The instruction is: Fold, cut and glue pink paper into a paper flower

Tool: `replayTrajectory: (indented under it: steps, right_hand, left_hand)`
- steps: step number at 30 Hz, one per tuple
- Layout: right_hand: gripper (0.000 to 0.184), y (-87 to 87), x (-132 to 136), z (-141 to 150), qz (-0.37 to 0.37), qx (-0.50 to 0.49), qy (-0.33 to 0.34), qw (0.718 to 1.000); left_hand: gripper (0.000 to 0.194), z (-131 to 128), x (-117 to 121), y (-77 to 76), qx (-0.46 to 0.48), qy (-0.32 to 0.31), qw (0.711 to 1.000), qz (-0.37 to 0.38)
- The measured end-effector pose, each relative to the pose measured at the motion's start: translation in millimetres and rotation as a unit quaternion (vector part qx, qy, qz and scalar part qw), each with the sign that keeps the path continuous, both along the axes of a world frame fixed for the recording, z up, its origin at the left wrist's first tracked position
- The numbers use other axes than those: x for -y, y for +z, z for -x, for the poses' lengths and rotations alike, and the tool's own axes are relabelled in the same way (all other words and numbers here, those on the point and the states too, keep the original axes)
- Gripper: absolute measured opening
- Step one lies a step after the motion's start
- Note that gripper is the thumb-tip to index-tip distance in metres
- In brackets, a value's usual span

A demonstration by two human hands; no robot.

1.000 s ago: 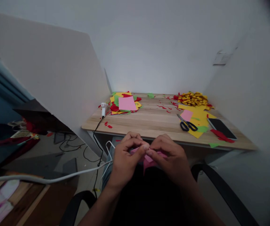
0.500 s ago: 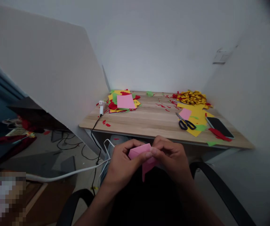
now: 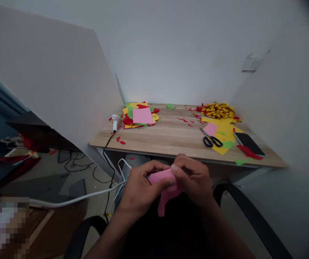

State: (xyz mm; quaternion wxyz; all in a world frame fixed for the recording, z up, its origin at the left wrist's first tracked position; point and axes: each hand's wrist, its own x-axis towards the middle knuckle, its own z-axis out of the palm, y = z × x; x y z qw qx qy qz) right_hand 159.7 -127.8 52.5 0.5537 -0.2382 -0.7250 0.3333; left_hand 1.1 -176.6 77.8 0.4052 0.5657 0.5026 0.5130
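A folded piece of pink paper (image 3: 161, 175) is held between my two hands, over my lap and in front of the desk edge. My left hand (image 3: 141, 187) grips its left side, thumb across the front and fingers behind. At the upper right of the paper, my right hand (image 3: 193, 178) pinches it between thumb and curled fingers. One narrow pink flap hangs down below the hands. Part of the paper is hidden by my fingers.
On the wooden desk (image 3: 170, 138) lie scissors (image 3: 211, 139), a phone (image 3: 249, 144), a pink square sheet (image 3: 143, 116) on coloured scraps, and a heap of yellow folded pieces (image 3: 219, 110). A charger (image 3: 115, 123) with a black cable sits at the left. Chair armrests flank me.
My right thumb has shifted up onto the paper's top edge. The hanging pink flap now reaches lower and shows wider. The view has moved slightly.
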Motion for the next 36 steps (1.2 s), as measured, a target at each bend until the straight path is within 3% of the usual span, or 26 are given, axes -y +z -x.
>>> replayTrajectory:
  steps: [7,14,19,23,26,30,36]
  right_hand:
    - [0.043,-1.7,-0.1,2.5,0.079,-0.021,-0.001,0.997]
    - [0.032,-3.8,-3.9,-7.2,0.025,0.05,0.019,0.998]
    - [0.037,-3.8,-5.0,-3.2,-0.016,0.091,-0.053,0.994]
    - [0.041,-5.4,-6.1,0.2,0.024,0.088,-0.06,0.994]
    - [0.042,-8.1,-8.7,-2.9,0.066,0.074,-0.019,0.995]
    - [0.03,-9.3,-11.0,-7.4,0.077,0.089,0.042,0.992]
    - [0.029,-5.6,-9.5,-5.8,0.057,0.088,-0.003,0.994]
  left_hand:
    - [0.017,-0.8,-6.6,-4.0,0.032,-0.006,0.999,0.011]
    - [0.028,-2.0,-6.6,-3.6,0.068,-0.035,0.996,0.046]
    - [0.019,-1.5,-6.5,-1.9,0.027,-0.036,0.999,0.023]
    - [0.017,-0.9,-9.1,-7.7,0.049,-0.043,0.997,0.034]
    - [0.018,-0.5,-12.4,-13.0,0.102,-0.017,0.994,0.039]
    - [0.019,0.6,-14.2,-15.5,0.136,0.015,0.99,0.026]
    - [0.017,2.6,-11.5,-11.7,0.116,0.012,0.993,0.013]
